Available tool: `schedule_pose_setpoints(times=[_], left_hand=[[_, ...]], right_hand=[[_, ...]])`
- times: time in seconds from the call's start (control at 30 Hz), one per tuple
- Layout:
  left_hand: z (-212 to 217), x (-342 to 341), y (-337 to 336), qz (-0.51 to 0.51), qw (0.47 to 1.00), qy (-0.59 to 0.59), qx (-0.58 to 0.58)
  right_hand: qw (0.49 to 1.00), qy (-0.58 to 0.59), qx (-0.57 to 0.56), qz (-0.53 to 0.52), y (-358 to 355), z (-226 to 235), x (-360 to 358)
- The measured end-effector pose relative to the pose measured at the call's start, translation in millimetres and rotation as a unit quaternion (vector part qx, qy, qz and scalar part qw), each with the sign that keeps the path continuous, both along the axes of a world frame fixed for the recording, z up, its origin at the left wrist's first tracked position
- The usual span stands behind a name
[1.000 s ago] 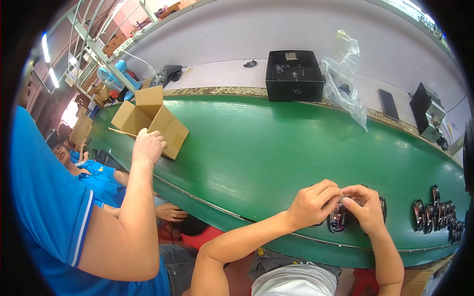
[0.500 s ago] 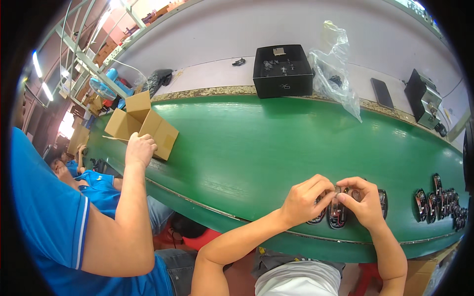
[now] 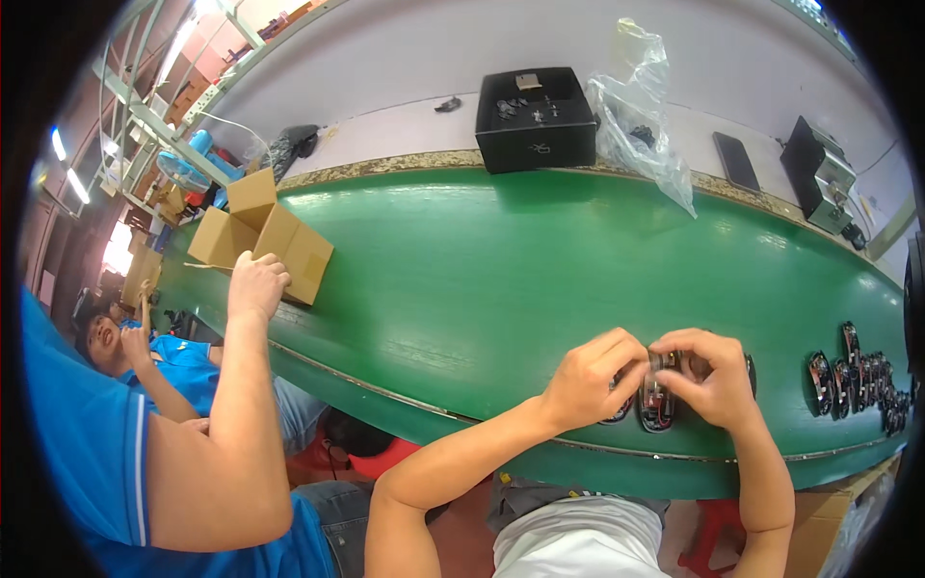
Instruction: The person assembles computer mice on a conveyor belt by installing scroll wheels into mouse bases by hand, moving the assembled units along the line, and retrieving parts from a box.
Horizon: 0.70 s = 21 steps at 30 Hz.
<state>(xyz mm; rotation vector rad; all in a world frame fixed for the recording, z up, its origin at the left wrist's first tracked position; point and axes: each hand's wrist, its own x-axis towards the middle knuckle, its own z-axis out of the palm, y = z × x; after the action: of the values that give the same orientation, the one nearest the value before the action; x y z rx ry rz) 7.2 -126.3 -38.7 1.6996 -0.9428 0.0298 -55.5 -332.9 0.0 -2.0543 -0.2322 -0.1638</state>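
Note:
My left hand [image 3: 597,379] and my right hand [image 3: 711,379] meet above a black oval shell [image 3: 657,410] with small inner parts, like an opened computer mouse. It lies on the green work surface [image 3: 434,289] near its front edge. The fingers of both hands are bent into pinches at the shell's far end. Whatever small piece sits between the fingertips is blurred and mostly covered. Under my left hand another such shell [image 3: 618,414] shows in part. One more pokes out behind my right hand [image 3: 751,372].
Several similar shells [image 3: 860,380] stand grouped at the right. Along the back shelf are a black box [image 3: 536,149] of small parts, a clear plastic bag [image 3: 641,116], a phone [image 3: 736,161] and a metal-fronted device [image 3: 821,178]. At left, a co-worker's hand [image 3: 258,286] grips an open cardboard box [image 3: 299,255].
The whole view has shifted slightly, so the scene sits a little higher and further left. Both my hands stay at the same shell, with small finger movements. The co-worker's hand remains on the cardboard box.

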Motion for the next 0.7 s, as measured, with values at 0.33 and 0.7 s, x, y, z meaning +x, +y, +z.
schedule_pose_setpoints(times=[0.33, 0.7], left_hand=[[-0.7, 10.6, -12.9, 0.095, 0.975, -0.185, 0.080], [-19.6, 4.8, -32.4, 0.089, 0.977, -0.135, 0.137]], right_hand=[[0.995, -0.047, -0.049, -0.070, -33.3, -14.8, 7.8], [0.995, -0.037, -0.089, -0.038, -19.5, -19.6, -2.9]])
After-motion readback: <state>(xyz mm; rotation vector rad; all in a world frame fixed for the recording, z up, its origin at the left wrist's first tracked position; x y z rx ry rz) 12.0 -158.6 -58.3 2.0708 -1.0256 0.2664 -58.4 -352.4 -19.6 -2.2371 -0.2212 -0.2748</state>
